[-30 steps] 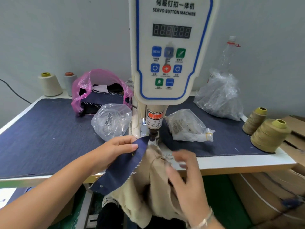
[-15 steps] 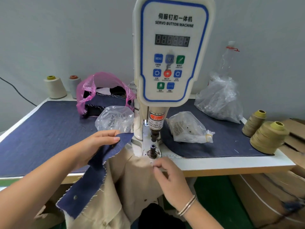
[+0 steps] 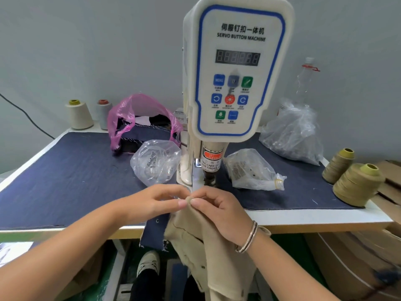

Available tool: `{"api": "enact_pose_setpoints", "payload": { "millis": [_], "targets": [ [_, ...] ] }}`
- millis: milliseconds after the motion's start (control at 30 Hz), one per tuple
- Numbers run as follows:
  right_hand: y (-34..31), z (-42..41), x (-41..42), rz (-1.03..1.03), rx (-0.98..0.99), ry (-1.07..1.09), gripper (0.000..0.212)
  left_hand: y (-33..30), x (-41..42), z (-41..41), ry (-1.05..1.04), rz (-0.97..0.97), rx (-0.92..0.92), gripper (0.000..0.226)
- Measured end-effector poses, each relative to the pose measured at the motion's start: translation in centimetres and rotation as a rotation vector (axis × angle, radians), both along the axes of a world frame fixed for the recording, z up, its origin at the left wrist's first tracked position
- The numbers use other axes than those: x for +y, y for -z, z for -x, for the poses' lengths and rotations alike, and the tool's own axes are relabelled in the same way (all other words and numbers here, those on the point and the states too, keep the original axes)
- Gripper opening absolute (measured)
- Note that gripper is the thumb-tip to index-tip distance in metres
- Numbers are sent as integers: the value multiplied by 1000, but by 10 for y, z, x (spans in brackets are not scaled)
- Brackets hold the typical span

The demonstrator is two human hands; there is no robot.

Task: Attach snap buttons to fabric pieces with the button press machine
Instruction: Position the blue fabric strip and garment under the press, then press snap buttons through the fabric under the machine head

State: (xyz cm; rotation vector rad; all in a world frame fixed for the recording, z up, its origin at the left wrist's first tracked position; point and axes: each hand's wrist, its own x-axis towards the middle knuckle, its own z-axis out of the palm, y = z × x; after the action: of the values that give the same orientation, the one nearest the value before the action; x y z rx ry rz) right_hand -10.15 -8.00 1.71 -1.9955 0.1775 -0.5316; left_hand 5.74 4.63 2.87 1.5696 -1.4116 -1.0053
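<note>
Right below the button press machine (image 3: 236,70), the left hand (image 3: 156,203) and right hand (image 3: 219,209) meet, both pinching a folded edge of the beige fabric (image 3: 208,242) at the bench (image 3: 303,218) front. A denim piece (image 3: 155,231) hangs beside it, over the edge.

Hands: left hand (image 3: 156,203) and right hand (image 3: 219,210) pinch the top fold of the beige fabric garment (image 3: 208,242).
Machine: white, blue-trimmed servo button press (image 3: 236,70) stands just behind.
Strip: dark denim piece (image 3: 155,231) hangs beside the garment.
</note>
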Motion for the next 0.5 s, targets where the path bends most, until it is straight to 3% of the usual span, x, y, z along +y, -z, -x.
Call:
{"api": "enact_pose_setpoints", "payload": {
  "millis": [133, 300, 367, 500],
  "targets": [
    [-4, 5, -16, 23, 95, -14, 13, 6, -5, -2, -61, 86, 91, 17],
    [6, 29, -49, 128, 311, -11, 22, 18, 3, -33, -426, 260, 395, 27],
    [9, 39, -65, 97, 329, 64, 16, 25, 7, -45, -471, 222, 298, 35],
    [11, 42, -80, 49, 342, 76, 16, 44, -8, -48, -523, 124, 75, 27]
  ]
}}
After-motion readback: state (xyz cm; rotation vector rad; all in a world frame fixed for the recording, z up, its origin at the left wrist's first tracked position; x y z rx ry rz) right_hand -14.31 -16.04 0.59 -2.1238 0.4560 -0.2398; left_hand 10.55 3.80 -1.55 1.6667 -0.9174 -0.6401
